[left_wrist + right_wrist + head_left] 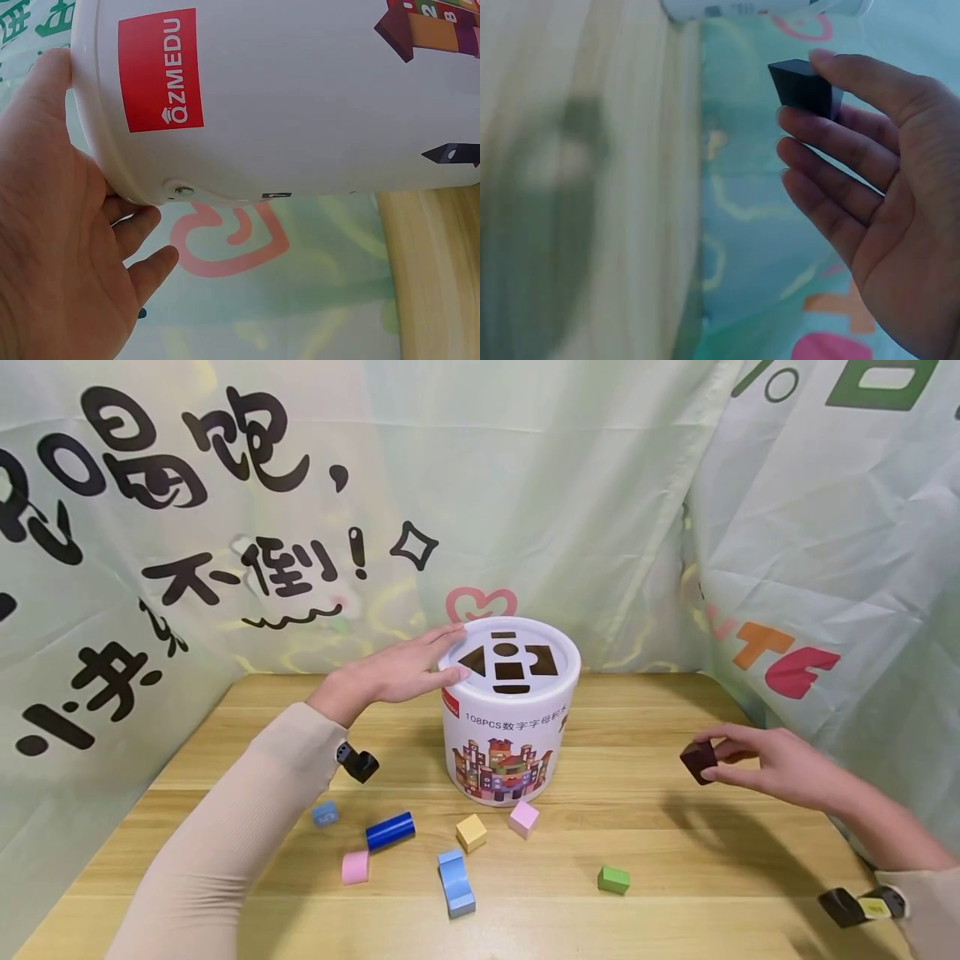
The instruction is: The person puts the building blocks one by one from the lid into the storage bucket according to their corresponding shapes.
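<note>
I have a dark block point(698, 761) pinched between the thumb and fingertips of my right hand point(780, 766), held up off the tabletop point(675, 893) well out to the right of the white bucket point(510, 727); the right wrist view shows the same block point(804, 88) as a wedge-like piece gripped at the very tips, so its shape stays free to be turned. My left hand point(401, 671) lies flat against the upper left side and lid rim of the bucket, fingers straight and holding nothing, and I judge that it is there to steady the bucket so it will not slide or tip; the left wrist view shows that palm point(52, 247) pressed to the white wall beside a red label point(160, 71). The lid point(510, 662) has shaped cut-outs, and the block is level with the bucket's middle but far from those holes. Loose on the tabletop in front of the bucket lie a pink cube point(523, 818), a yellow cube point(471, 832), a blue cylinder point(390, 831), a light blue piece point(456, 882), a pink rounded piece point(355, 867), a small blue piece point(325, 814) and a green block point(613, 879), all nearer my left arm than the right hand. Printed green cloth point(600, 485) hangs behind.
</note>
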Available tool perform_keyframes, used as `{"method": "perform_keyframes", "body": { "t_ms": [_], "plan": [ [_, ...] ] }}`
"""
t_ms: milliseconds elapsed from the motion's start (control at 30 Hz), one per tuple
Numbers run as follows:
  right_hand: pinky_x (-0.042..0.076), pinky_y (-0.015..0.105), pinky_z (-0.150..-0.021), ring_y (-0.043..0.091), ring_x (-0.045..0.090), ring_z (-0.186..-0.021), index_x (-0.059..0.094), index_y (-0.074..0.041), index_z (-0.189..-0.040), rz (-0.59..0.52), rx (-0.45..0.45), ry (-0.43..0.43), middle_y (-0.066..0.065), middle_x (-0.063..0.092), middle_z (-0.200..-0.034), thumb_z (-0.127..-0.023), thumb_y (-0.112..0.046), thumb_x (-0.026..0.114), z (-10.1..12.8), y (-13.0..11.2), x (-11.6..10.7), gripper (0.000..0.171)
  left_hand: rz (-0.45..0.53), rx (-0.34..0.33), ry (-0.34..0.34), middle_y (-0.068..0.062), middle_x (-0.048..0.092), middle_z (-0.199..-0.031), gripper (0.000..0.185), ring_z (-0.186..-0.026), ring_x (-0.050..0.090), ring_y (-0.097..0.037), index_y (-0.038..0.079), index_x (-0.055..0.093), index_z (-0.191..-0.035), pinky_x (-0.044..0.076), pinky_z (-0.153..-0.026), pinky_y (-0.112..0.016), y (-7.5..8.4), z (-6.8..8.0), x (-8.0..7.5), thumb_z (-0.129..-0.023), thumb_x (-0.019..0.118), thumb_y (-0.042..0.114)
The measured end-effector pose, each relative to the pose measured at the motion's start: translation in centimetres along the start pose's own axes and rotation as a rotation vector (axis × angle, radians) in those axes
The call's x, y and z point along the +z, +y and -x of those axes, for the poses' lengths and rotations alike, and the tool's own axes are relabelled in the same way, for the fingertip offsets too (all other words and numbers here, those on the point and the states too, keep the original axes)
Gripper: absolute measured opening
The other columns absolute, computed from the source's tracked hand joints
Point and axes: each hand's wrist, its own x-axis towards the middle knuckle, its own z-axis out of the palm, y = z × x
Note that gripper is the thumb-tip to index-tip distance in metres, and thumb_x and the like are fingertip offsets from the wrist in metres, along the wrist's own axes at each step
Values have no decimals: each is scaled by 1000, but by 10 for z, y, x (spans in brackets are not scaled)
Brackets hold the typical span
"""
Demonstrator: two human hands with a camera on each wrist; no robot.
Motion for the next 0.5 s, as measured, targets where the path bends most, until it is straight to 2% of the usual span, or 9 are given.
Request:
{"method": "perform_keyframes", "body": {
  "t_ms": [233,500],
  "plan": [
    [46,24,-56,2,64,-80,64,-20,-119,16,-46,18,-12,71,-92,-82,-24,80,-27,-30,-17,40,4,-2,-1,1,7,-164,85,-147,18,-25,18,12,-159,24,-114,-50,-1,0,0,-94,32,70],
    [49,25,-60,1,64,-79,63,-18,-120,50,-178,27,-16,70,-91,-85,-21,78,-59,-62,-35,38,8,-4,1,1,6,-164,86,-146,18,-26,18,11,-159,24,-114,-50,1,1,0,-94,32,70]
  ]
}}
